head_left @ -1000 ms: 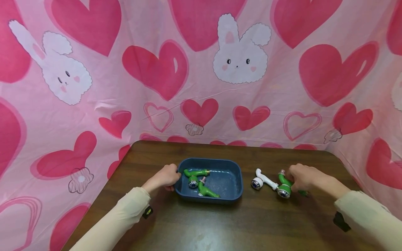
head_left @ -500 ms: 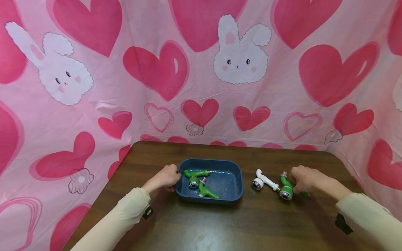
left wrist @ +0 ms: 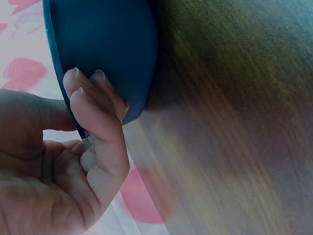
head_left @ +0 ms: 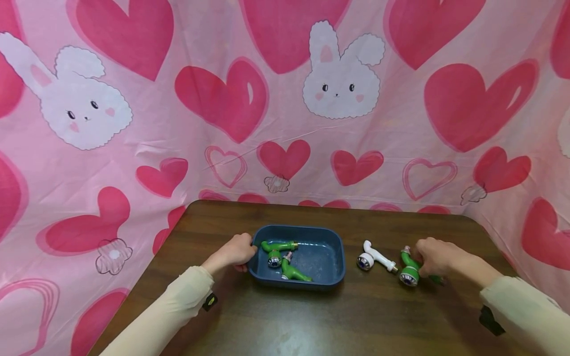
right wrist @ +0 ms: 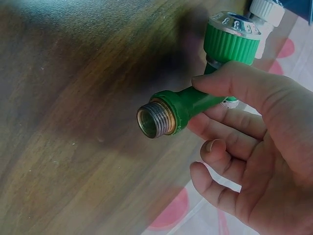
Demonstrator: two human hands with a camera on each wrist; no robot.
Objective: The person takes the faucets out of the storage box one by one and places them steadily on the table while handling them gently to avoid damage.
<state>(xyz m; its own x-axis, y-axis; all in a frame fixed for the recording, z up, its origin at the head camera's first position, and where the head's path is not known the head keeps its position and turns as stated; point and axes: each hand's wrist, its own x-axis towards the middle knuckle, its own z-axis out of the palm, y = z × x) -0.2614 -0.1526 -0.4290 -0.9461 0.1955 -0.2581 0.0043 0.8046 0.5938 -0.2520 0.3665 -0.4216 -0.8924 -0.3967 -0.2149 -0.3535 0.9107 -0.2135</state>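
Green dial-topped valve (right wrist: 193,101) sits pinched in the fingers of the right hand (head_left: 438,257), near a white valve (head_left: 375,254); the left hand (head_left: 233,250), I see, clamps a blue tray (head_left: 322,257) holding two similar valves (head_left: 279,246).

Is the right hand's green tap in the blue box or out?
Out. The right hand pinches the green tap apart from the blue box; the white tap lies between them.

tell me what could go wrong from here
The held green valve might twist, since the right hand pinches it by its pipe. It could also knock the white valve lying close by. The left hand grips the tray at one end only, so a tug might slide it.
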